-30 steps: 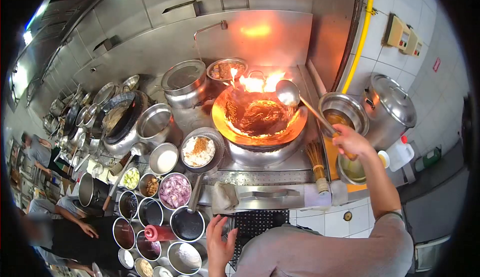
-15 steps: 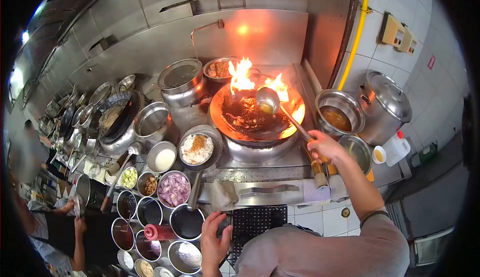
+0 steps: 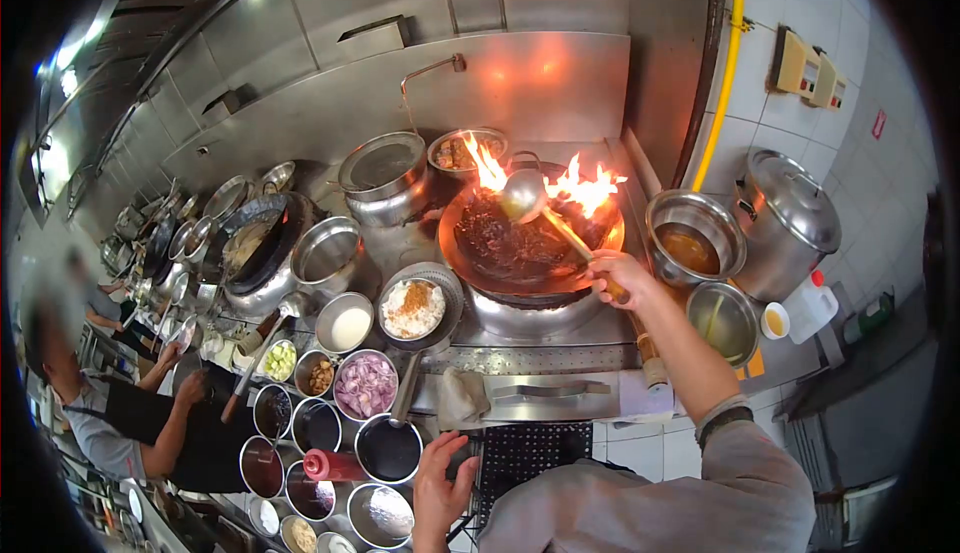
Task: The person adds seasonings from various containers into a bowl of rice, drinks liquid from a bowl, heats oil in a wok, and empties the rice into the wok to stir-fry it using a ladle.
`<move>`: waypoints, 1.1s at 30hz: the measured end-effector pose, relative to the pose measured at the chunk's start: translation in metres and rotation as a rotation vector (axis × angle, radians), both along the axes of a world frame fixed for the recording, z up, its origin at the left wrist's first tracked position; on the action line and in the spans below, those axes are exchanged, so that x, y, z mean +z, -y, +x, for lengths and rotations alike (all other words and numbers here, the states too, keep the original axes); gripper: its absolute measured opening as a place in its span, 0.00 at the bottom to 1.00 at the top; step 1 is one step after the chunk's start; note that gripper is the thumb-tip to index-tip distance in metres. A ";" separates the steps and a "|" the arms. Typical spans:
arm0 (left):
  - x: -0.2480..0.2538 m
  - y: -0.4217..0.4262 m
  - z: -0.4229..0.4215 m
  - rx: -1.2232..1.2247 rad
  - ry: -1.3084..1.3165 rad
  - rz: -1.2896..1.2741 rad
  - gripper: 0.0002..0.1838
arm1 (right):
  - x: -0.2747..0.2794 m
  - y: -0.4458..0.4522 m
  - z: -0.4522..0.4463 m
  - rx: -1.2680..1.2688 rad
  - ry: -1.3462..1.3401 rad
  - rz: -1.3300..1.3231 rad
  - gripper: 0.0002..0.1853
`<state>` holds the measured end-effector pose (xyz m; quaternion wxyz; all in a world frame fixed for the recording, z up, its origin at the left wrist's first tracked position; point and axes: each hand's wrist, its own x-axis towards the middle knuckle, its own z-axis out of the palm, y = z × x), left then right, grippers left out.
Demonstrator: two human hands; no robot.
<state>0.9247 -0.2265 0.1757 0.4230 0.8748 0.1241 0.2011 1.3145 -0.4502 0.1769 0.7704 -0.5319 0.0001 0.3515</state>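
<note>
My right hand (image 3: 618,279) is closed round the wooden handle of a metal ladle (image 3: 524,196). The ladle's bowl hangs over the far part of a wok (image 3: 520,278), where flames rise along the back rim. Dark, glossy contents lie in the wok. My left hand (image 3: 443,483) is near the counter's front edge with its fingers apart and nothing in it. Beside it stands a bowl of dark liquid (image 3: 388,448). A strainer (image 3: 452,303) holds a bowl of white food with a brown topping (image 3: 413,309), left of the wok.
Sliced onions (image 3: 366,385), a red bottle (image 3: 333,466) and several sauce containers stand at left. A pot of brown liquid (image 3: 690,248), a lidded pot (image 3: 790,203) and a white jug (image 3: 811,308) are at right. A co-worker (image 3: 130,423) stands at far left.
My right hand has brought the ladle from the wok's right rim to over its back part. The flames have shifted and the glow in the wok has dimmed. The co-worker has changed posture.
</note>
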 end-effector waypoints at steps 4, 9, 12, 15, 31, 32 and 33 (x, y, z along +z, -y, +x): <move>-0.006 0.000 -0.015 0.060 -0.026 0.001 0.18 | 0.023 0.036 -0.006 0.037 0.297 -0.509 0.12; -0.011 0.000 -0.020 0.090 -0.037 -0.102 0.16 | 0.061 0.100 -0.044 0.134 0.316 -0.653 0.18; -0.013 -0.003 -0.012 0.051 0.001 -0.054 0.16 | 0.064 0.116 -0.064 0.071 0.098 -0.373 0.21; -0.004 -0.004 0.005 -0.017 0.004 -0.040 0.17 | 0.052 0.107 -0.070 0.008 -0.010 -0.150 0.25; -0.015 0.006 -0.007 -0.002 -0.055 -0.022 0.16 | -0.011 0.043 -0.036 0.133 -0.370 0.354 0.05; -0.013 0.008 -0.007 0.001 -0.063 -0.032 0.16 | -0.018 0.036 -0.030 0.109 -0.380 0.374 0.05; -0.010 0.010 -0.005 0.004 -0.071 -0.042 0.16 | -0.019 0.028 -0.025 0.085 -0.389 0.396 0.05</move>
